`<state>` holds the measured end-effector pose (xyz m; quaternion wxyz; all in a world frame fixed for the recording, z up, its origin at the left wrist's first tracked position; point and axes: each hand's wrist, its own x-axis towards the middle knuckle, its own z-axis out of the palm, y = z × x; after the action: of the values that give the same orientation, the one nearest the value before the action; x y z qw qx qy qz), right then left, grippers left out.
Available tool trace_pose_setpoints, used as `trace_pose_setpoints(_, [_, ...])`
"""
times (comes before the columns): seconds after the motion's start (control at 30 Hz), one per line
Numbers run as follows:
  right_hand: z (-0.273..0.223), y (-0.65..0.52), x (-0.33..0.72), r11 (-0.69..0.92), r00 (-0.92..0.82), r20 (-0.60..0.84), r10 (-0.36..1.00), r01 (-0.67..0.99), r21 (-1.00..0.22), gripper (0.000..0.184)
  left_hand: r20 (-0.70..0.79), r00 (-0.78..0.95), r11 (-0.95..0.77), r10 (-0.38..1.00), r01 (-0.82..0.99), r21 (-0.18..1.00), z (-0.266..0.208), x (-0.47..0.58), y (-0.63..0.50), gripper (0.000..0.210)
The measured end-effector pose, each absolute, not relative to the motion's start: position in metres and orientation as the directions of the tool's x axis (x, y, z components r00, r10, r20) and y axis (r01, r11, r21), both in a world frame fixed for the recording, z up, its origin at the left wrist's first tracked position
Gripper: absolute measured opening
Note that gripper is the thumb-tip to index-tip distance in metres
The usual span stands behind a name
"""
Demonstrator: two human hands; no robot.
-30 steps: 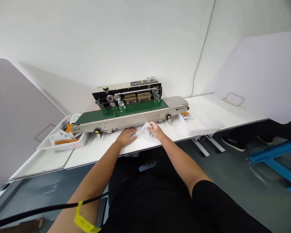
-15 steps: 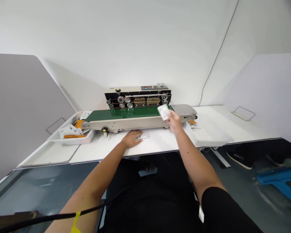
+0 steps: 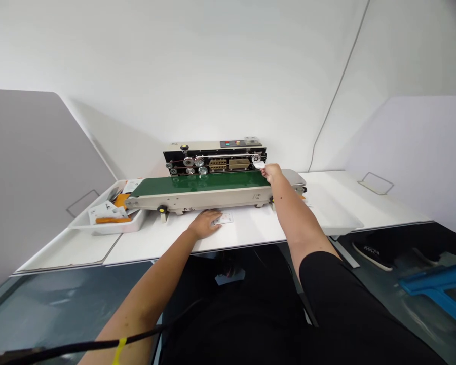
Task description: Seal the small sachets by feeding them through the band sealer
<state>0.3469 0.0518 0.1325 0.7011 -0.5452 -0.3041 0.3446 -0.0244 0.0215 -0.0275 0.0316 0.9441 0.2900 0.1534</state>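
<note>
A continuous band sealer [image 3: 215, 161] with a green conveyor belt [image 3: 213, 182] stands against the wall. At the right end of its rollers, my right hand [image 3: 272, 173] pinches a small white packet [image 3: 259, 165] by its near side. The packet's far edge is at the sealer's inlet; whether it is inside the bands I cannot tell. My left hand [image 3: 205, 223] lies with fingers extended on the white table in front of the conveyor. Beside its thumb, and partly covered by it, is a flat white printed packet [image 3: 225, 218].
A white bin [image 3: 117, 226] with white and orange packets stands at the conveyor's left end. On the right, a white tray [image 3: 342, 221] is partly behind my arm. Panels flank the table [image 3: 251, 230]. A black cable [image 3: 79, 346] crosses my left forearm.
My right hand has moved forward, bringing its packet from above the belt's right part to the sealer's inlet and tipping it flatter. My left hand stays beside the packet on the table.
</note>
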Motion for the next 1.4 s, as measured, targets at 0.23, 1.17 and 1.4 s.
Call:
trace_pose_setpoints(0.23, [0.101,-0.003,0.306,0.219,0.455,0.400,0.796,0.400,-0.890,0.042,0.296,0.780,-0.834,0.551,0.522,0.177,-0.022,-0.023,0.021,0.060])
trace_pose_setpoints(1.17, [-0.031,-0.104,0.225,0.501,-0.402,0.341,0.850,0.419,-0.757,0.052,0.269,0.794,-0.836,0.546,0.495,0.236,-0.013,-0.023,0.019,0.066])
trace_pose_setpoints(1.4, [-0.050,-0.097,0.249,0.336,0.159,0.348,0.924,0.102,-0.937,0.033,0.259,0.785,-0.824,0.562,0.504,0.259,-0.013,-0.023,0.014,0.059])
